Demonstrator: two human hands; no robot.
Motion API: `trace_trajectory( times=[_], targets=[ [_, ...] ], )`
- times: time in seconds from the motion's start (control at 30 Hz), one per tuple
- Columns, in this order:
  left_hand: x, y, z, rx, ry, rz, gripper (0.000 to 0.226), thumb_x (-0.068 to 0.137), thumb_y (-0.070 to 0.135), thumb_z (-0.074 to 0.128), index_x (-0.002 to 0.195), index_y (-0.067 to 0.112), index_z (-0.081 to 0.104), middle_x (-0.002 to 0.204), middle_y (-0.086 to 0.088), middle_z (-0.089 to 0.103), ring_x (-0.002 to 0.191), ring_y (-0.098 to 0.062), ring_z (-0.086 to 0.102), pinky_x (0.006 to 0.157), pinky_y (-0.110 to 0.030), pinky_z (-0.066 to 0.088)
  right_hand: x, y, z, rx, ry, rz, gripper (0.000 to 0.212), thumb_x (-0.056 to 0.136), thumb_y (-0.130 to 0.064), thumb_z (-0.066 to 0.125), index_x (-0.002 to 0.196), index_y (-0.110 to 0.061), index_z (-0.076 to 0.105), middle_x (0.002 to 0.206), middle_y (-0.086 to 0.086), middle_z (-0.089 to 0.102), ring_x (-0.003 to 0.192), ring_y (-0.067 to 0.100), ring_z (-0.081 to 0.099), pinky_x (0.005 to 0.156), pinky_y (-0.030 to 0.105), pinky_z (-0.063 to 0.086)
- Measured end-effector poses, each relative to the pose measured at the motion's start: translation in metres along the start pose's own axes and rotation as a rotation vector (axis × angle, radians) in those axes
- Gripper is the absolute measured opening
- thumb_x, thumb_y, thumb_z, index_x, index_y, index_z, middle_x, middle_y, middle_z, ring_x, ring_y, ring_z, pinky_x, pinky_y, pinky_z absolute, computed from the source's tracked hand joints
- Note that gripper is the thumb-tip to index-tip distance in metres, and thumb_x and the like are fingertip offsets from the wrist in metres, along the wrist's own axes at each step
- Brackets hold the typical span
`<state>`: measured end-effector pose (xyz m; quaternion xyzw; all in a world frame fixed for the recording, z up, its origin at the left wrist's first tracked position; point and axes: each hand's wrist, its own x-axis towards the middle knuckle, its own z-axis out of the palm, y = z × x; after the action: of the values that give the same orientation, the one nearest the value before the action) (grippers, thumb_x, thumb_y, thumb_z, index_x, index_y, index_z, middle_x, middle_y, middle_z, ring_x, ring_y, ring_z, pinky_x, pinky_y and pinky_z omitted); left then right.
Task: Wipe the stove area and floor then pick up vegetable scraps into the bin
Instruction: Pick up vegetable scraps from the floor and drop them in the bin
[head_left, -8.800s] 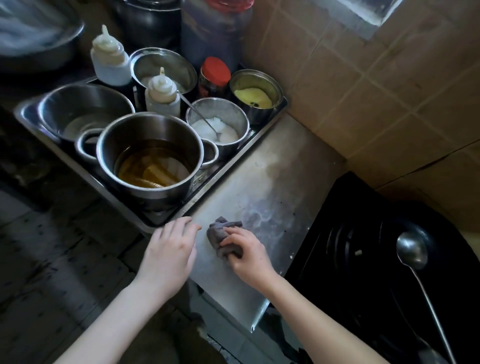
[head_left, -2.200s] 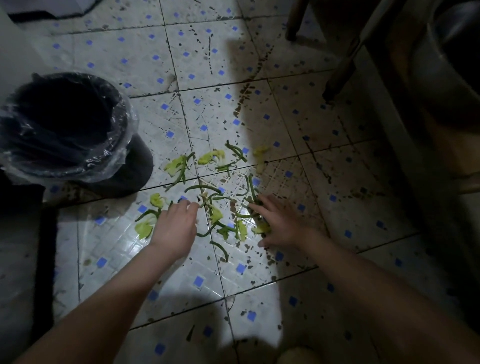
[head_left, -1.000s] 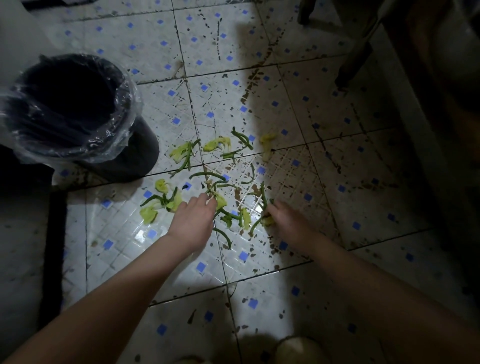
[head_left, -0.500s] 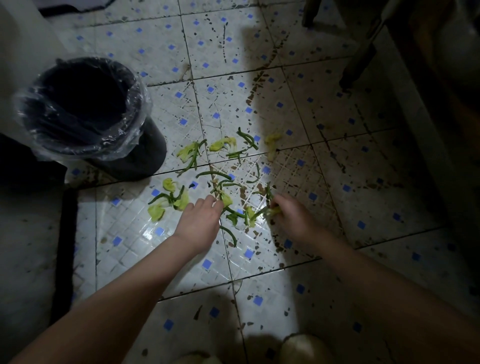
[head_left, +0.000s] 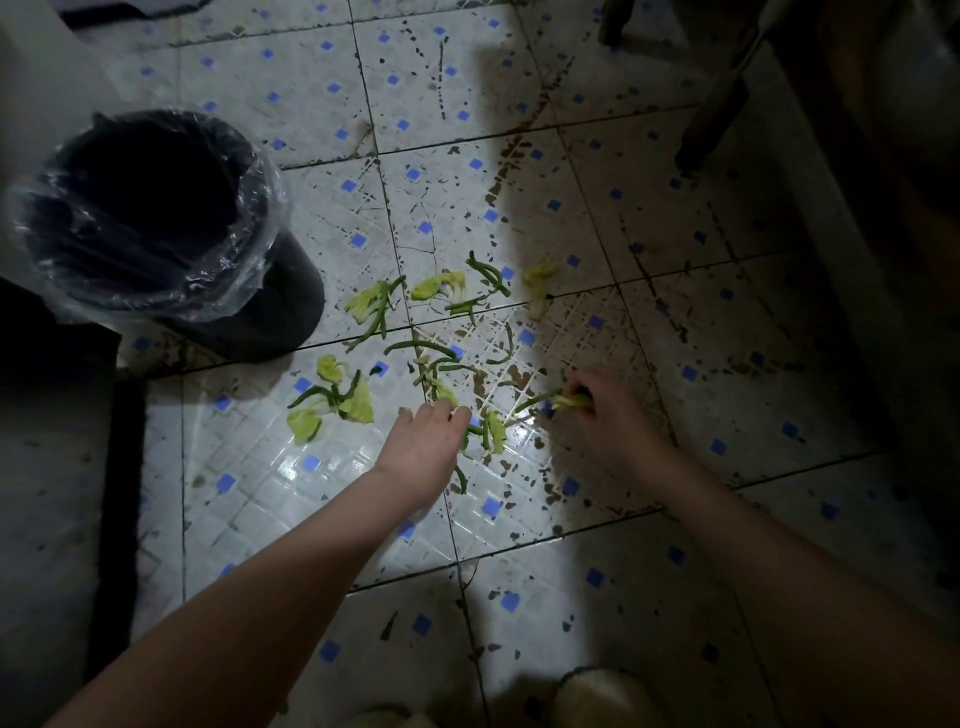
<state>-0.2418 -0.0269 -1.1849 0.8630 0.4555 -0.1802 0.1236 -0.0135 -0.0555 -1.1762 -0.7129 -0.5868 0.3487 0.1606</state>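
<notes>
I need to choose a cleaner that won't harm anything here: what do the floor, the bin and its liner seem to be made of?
Floor: looks like glazed ceramic tile, white with blue squares; it glints under the light and shows grout lines.
Bin: probably dark matte plastic; too dim to be sure.
Liner: thin clear plastic film, crinkled, shiny, folded over the rim.

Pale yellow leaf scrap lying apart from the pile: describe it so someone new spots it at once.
Start at the black plastic-lined bin, upper left. Vegetable scraps spread across the tiled floor to its right. The pale yellow leaf scrap is the rightmost piece of the far row, just inside the shadow, alone, duller and yellower than the bright green leaves and stems.
</notes>
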Motion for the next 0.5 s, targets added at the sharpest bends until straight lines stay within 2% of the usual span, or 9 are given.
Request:
trace_trajectory(
  times=[0.13, 0.23, 0.3, 0.4, 0.5],
  targets=[
    [0.008, 0.009, 0.0, 0.004, -0.032, 0.044, 0.074, 0.084, 0.001, 0.06, 0.144, 0.017, 0.02, 0.148, -0.009, 0.029, 0.13, -0.03, 0.037, 0.103, -0.043, 0.035, -0.005, 0.01, -0.006, -0.05, 0.047, -0.013, 0.029, 0.078, 0.013, 0.057, 0.093, -0.011, 0.062, 0.097, -0.002, 0.047, 0.086, 0.013, 0.048, 0.063, 0.015, 0.034],
    [0.013, 0.011, -0.001, 0.018, -0.141, 0.103, 0.096, 0.082, -0.004, 0.063, 0.151, 0.025, 0.002, 0.16, -0.006, -0.003, 0.143, -0.035, 0.016, 0.112, -0.05, 0.026, -0.01, 0.018, -0.009, -0.041, 0.068, -0.04, 0.032, 0.075, 0.016, 0.056, 0.088, -0.013, 0.06, 0.095, -0.002, 0.047, 0.085, 0.016, 0.05, 0.066, 0.022, 0.038],
    [0.014, 0.011, 0.0, 0.052, -0.215, 0.147, 0.102, 0.082, -0.005, 0.063, 0.151, 0.027, -0.007, 0.159, -0.004, -0.014, 0.146, -0.035, 0.005, 0.115, -0.052, 0.021, -0.014, 0.024, -0.011, -0.027, 0.066, -0.04, 0.032, 0.077, 0.012, 0.059, 0.086, -0.019, 0.057, 0.095, -0.003, 0.046, 0.084, 0.015, 0.05, 0.065, 0.019, 0.038],
    [0.014, 0.01, 0.006, 0.053, -0.257, 0.163, 0.104, 0.081, -0.007, 0.062, 0.151, 0.024, -0.008, 0.159, -0.004, -0.014, 0.146, -0.033, 0.005, 0.115, -0.051, 0.02, -0.019, 0.029, -0.013, -0.045, 0.057, 0.0, 0.029, 0.081, 0.003, 0.061, 0.088, -0.024, 0.056, 0.096, -0.007, 0.044, 0.084, 0.013, 0.049, 0.066, 0.023, 0.04],
    [0.014, 0.005, 0.013, 0.058, -0.236, 0.186, 0.105, 0.076, -0.008, 0.068, 0.151, 0.022, 0.001, 0.16, -0.005, -0.002, 0.144, -0.031, 0.014, 0.113, -0.048, 0.024, -0.021, 0.03, -0.011, -0.075, 0.041, 0.021, 0.03, 0.082, 0.005, 0.06, 0.086, -0.024, 0.053, 0.095, -0.007, 0.045, 0.084, 0.013, 0.051, 0.069, 0.027, 0.042]
  ],
)
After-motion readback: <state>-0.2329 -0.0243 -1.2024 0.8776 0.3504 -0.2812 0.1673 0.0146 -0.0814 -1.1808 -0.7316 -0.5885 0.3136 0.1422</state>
